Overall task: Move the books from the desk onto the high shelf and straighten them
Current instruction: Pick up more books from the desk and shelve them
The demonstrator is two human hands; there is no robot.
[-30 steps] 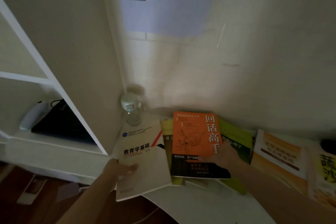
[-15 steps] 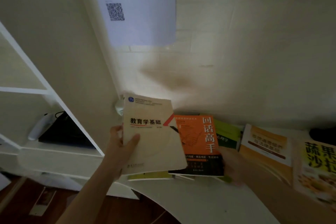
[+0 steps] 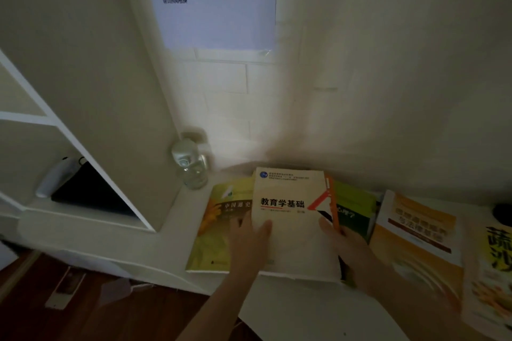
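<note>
White corner bench (image 3: 291, 310), dim light: left hand (image 3: 250, 241) and right hand (image 3: 350, 246) both grip the cream textbook (image 3: 291, 219), held over the orange book (image 3: 331, 202) and green books (image 3: 219, 219) below.

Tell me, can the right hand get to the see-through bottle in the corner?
Probably not right now: the right hand holds the cream book with the left hand, and the bottle sits far left, past that book.

cream book (image 3: 291, 219): matt paper | bottle (image 3: 191, 169): clear plastic | desk (image 3: 304, 310): smooth white
</note>
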